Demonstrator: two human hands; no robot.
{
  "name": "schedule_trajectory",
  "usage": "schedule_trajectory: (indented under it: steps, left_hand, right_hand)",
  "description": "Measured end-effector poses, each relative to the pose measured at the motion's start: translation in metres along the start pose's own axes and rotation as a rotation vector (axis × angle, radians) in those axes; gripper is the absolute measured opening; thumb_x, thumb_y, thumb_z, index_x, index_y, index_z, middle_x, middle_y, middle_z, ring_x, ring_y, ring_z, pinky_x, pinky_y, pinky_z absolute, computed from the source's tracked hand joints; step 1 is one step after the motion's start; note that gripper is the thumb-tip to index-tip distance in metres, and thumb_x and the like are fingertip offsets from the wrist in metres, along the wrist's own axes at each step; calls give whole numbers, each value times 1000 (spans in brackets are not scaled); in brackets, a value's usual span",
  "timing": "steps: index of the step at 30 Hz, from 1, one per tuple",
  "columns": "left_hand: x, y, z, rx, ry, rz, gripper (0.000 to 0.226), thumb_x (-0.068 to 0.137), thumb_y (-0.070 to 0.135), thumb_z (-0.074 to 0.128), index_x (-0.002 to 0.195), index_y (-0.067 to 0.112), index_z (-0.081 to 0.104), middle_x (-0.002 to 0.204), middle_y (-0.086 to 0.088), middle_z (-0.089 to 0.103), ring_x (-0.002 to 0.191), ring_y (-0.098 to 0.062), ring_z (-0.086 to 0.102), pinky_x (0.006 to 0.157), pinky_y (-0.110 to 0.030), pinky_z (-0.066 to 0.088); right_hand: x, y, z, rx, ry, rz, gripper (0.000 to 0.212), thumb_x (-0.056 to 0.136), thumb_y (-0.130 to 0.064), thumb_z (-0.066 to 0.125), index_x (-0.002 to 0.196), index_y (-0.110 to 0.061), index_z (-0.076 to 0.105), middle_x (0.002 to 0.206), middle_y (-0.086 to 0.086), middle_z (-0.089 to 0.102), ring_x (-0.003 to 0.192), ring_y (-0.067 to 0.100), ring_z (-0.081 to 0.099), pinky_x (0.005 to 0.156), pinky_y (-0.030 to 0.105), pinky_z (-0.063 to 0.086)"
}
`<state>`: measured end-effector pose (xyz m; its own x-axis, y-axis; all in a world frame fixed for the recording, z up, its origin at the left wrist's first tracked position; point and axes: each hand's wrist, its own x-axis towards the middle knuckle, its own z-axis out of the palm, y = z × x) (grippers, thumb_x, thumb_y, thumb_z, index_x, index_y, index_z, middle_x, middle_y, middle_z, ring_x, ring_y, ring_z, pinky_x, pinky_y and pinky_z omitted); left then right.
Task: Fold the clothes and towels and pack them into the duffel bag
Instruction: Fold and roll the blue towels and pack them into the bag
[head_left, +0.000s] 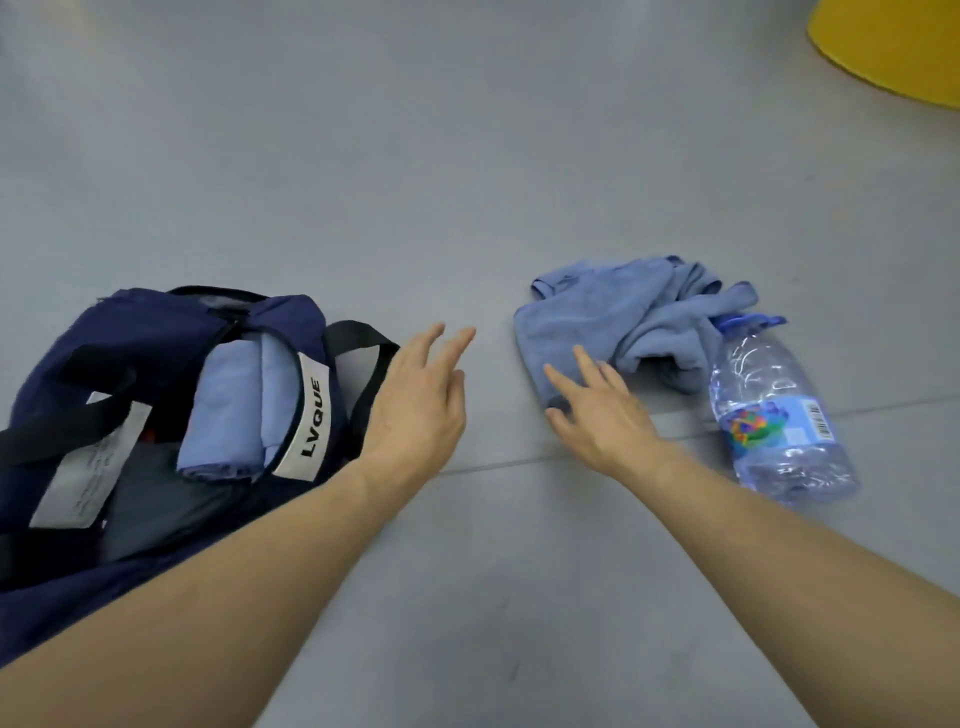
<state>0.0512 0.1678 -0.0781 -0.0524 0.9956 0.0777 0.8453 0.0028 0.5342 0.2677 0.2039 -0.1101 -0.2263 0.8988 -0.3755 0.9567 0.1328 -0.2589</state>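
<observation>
A navy duffel bag (150, 332) lies open on the grey floor at the left, with black straps and a white LVQUE label. Inside it sits a folded light-blue towel (228, 400). A crumpled light-blue towel (623, 317) lies on the floor right of centre. My left hand (421, 400) hovers with straight fingers just right of the bag, holding nothing. My right hand (597, 410) reaches out with spread fingers; its fingertips are at the crumpled towel's near left corner.
A clear plastic water bottle (774, 410) with a blue cap lies on its side against the crumpled towel's right edge. A yellow object (893, 47) stands at the far right corner. Grey floor stretches beyond and in front.
</observation>
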Motion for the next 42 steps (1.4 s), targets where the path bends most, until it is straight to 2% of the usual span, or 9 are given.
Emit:
schedule_trajectory:
  steps: [5,9,14,18,22,28,33,38,42]
  left_hand:
    - [-20,-7,40,-5,-88,-192,52,104,18,41,155,28,35,162,-6,28,148,-21,26,118,-38,28]
    - [-40,-20,36,12,-135,-189,50,104,17,40,153,28,38,159,-2,33,146,-19,28,115,-37,34]
    - [-42,-23,4,26,-115,-95,42,103,18,44,144,24,51,138,4,53,132,-16,43,105,-29,38]
    - [-43,-5,-35,17,-134,-102,37,103,27,49,140,28,55,136,5,56,131,-15,44,105,-27,35]
    - [-54,28,-86,-84,-137,-165,40,99,36,58,138,29,55,126,9,61,119,-13,55,100,-31,43]
    - [-98,77,-156,-319,-125,-327,31,91,34,68,122,34,64,104,17,65,93,0,63,75,-15,45]
    - [-142,104,-201,-538,-164,-367,46,88,28,70,131,37,54,119,15,64,100,-9,65,79,-27,51]
    - [-174,125,-239,-564,-77,-355,12,94,14,64,93,24,71,86,9,71,72,-1,60,65,-15,43]
    - [-191,133,-252,-662,-84,-414,15,94,12,64,105,23,68,104,2,71,83,-8,62,77,-25,48]
  right_hand:
    - [12,1,28,-138,-106,10,58,102,-40,40,156,-42,19,168,0,-13,143,33,23,115,43,32]
    - [15,-8,34,-92,-46,1,57,101,-20,36,157,-25,24,166,0,16,139,34,31,112,40,36]
    - [0,-21,3,37,131,-79,25,97,-14,46,112,-13,66,108,9,66,105,34,57,82,39,48]
    - [-27,-42,-44,266,270,-85,26,97,-15,52,118,-17,67,103,13,70,101,30,61,82,37,49]
    - [-72,-68,-97,418,285,-190,25,98,-13,54,112,-22,72,93,-5,69,89,15,60,74,21,39]
    - [-155,-99,-160,678,211,-216,20,97,-16,52,91,-31,64,90,-10,70,86,12,65,87,43,53]
    - [-218,-115,-198,939,103,-236,17,100,-9,50,94,-18,64,96,12,68,88,21,65,92,55,54]
    - [-266,-124,-218,996,74,-204,14,101,-13,54,96,-17,67,93,6,69,83,18,65,92,50,57]
    - [-294,-132,-220,1074,-3,-193,17,102,-8,51,95,-14,65,86,1,70,82,14,66,82,35,60]
